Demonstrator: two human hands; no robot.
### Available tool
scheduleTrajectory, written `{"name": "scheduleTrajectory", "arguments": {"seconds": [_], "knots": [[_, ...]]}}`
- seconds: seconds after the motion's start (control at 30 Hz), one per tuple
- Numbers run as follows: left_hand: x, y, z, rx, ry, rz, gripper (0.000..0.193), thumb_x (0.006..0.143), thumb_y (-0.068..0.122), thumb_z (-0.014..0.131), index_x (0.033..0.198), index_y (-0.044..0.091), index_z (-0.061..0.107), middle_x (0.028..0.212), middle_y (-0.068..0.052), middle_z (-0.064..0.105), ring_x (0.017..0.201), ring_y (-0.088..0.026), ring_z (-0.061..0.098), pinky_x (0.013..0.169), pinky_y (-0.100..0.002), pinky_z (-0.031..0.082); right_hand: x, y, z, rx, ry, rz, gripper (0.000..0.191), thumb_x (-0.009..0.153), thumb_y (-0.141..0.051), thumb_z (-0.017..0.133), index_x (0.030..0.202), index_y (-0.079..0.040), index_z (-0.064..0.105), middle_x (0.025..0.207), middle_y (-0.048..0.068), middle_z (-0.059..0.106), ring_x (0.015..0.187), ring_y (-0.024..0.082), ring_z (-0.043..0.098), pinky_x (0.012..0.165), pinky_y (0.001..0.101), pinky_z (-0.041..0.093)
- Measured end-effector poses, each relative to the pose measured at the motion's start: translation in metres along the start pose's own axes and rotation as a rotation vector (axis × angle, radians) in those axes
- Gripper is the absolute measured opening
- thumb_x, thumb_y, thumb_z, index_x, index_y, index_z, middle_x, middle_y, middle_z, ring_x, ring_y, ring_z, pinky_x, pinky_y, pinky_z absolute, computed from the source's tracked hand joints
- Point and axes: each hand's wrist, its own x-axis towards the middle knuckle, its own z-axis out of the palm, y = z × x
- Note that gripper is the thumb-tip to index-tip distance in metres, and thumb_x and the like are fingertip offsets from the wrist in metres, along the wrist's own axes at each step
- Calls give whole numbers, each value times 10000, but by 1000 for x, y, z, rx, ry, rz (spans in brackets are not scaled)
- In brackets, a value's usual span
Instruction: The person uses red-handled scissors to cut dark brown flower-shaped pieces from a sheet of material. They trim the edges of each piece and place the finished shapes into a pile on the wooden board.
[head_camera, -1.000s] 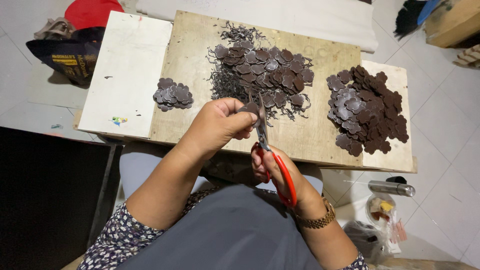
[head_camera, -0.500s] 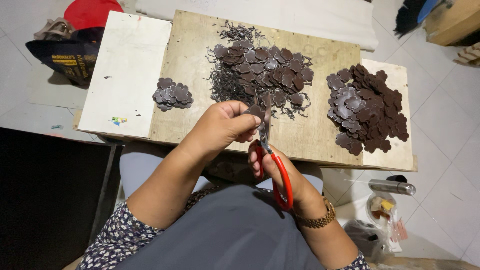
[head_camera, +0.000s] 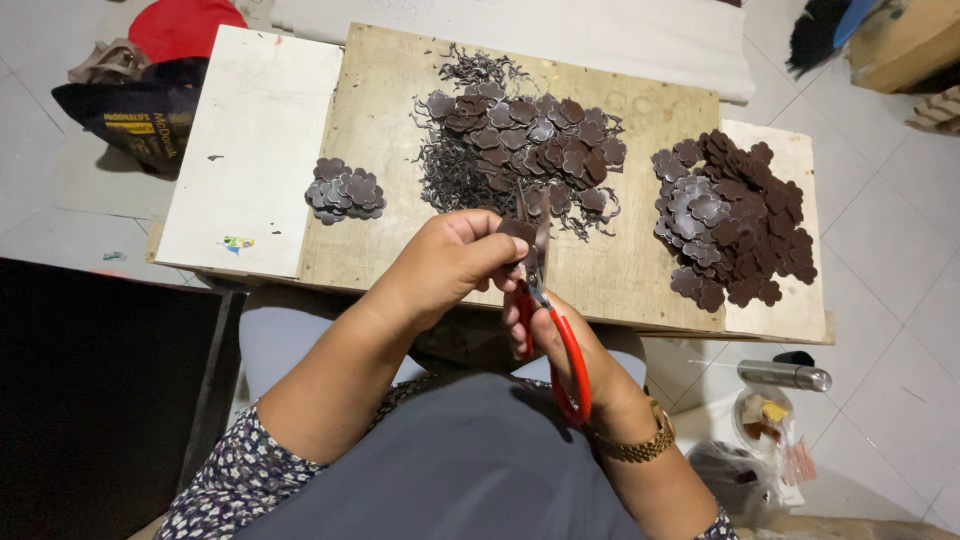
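My left hand (head_camera: 450, 262) pinches a small dark brown flower-shaped piece (head_camera: 517, 232) above the near edge of the wooden board (head_camera: 400, 120). My right hand (head_camera: 560, 345) grips red-handled scissors (head_camera: 545, 300), whose blades meet that piece. On the board lie a middle heap of dark flower-shaped pieces (head_camera: 520, 135) mixed with thin offcut strips, a small stack of pieces (head_camera: 345, 190) to the left, and a large heap (head_camera: 735, 220) on the right.
A white board (head_camera: 250, 140) adjoins the wooden one on the left. A dark bag (head_camera: 135, 120) and a red object (head_camera: 180, 25) lie on the tiled floor at far left. A metal cylinder (head_camera: 785, 375) and a plastic bag (head_camera: 765, 420) sit at lower right.
The scissors and the held piece have shifted slightly as the blades work on the piece; the handles have turned a little. The heaps on the board are unchanged.
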Motion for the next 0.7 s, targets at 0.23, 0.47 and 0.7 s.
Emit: {"name": "scheduleTrajectory", "arguments": {"seconds": [0.23, 0.47, 0.7], "knots": [[-3, 0, 6, -180, 23, -105, 149, 952, 191, 651, 849, 84, 650, 794, -9, 691, 673, -63, 627, 634, -216, 507, 4, -9, -4, -15, -101, -17, 708, 1009, -627, 480, 1401, -37, 462, 1023, 16, 530, 888, 117, 515, 814, 287, 494], [-4, 0, 5, -165, 16, -106, 142, 932, 181, 657, 822, 91, 650, 779, -15, 695, 655, -70, 628, 631, -215, 509, 3, -5, -1, -55, -9, 14, 633, 1021, -578, 495, 1350, -37, 510, 1010, 2, 519, 857, 97, 479, 778, 254, 454], [-6, -2, 9, -94, 19, 93, 124, 942, 131, 676, 840, 67, 645, 786, -31, 701, 694, -81, 621, 646, -240, 472, 4, -1, 7, -27, 60, -23, 566, 1038, -581, 449, 1181, -40, 533, 905, -10, 498, 798, 93, 470, 712, 246, 448]]}}
